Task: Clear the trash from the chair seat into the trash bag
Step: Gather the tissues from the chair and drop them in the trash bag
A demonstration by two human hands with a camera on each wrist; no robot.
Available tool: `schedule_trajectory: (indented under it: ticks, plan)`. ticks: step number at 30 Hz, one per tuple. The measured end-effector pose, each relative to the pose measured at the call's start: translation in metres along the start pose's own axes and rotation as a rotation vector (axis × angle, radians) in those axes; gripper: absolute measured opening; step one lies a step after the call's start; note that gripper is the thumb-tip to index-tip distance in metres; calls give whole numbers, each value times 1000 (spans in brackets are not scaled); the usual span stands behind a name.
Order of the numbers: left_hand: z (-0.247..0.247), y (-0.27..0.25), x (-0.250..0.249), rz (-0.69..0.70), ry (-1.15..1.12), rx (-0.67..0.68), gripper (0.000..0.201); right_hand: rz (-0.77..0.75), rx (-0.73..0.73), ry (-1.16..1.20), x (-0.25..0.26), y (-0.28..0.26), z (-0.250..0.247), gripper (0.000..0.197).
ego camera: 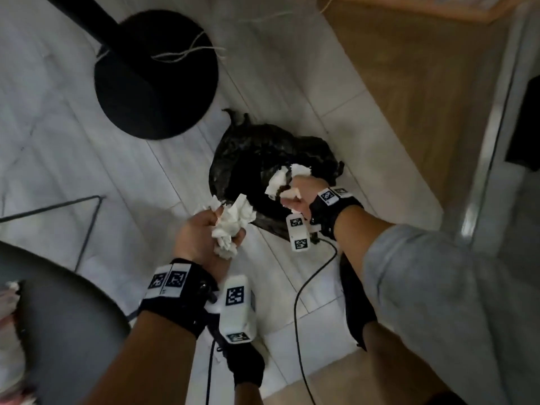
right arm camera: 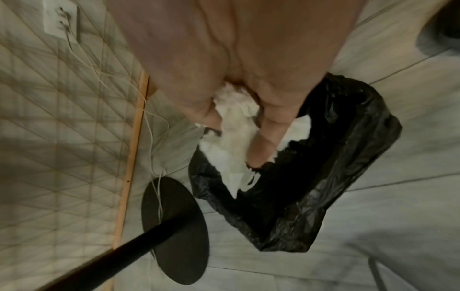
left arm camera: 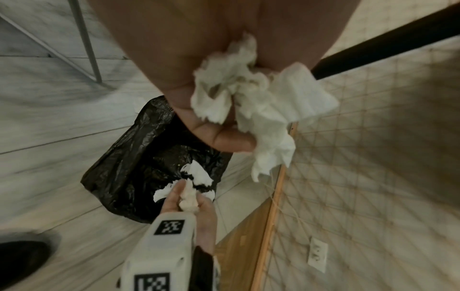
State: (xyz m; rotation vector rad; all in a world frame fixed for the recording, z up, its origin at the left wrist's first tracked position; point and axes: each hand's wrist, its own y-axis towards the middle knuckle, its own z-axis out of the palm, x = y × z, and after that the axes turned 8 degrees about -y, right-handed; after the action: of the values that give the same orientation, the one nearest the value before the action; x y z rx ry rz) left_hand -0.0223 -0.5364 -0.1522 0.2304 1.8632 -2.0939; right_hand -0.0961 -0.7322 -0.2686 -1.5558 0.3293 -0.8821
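Observation:
A black trash bag (ego camera: 263, 153) lies open on the pale floor. My left hand (ego camera: 204, 238) grips a wad of crumpled white tissue (ego camera: 230, 226) just short of the bag's near edge; the left wrist view shows this tissue (left arm camera: 261, 110) bunched in my fingers with the bag (left arm camera: 139, 157) below. My right hand (ego camera: 298, 197) holds more white tissue (ego camera: 280, 178) directly above the bag's mouth. In the right wrist view that tissue (right arm camera: 236, 122) hangs from my curled fingers over the bag (right arm camera: 323, 177). The grey chair seat (ego camera: 67, 325) is at the lower left.
A black round stand base (ego camera: 155, 80) with its pole stands on the floor behind the bag, a thin pale cord draped over it. A black cable (ego camera: 304, 287) runs between my arms. A wooden panel (ego camera: 409, 68) lies to the right. Something pale (ego camera: 8, 299) sits at the seat's left edge.

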Motion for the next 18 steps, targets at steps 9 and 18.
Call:
schedule_trajectory:
  ticks: [9,18]
  plan:
    - [32,87,42,-42,191,-164,19,56,25,159,1,24,-24,51]
    - [46,121,70,-15,162,-222,23,67,35,142,-37,-5,-45,30]
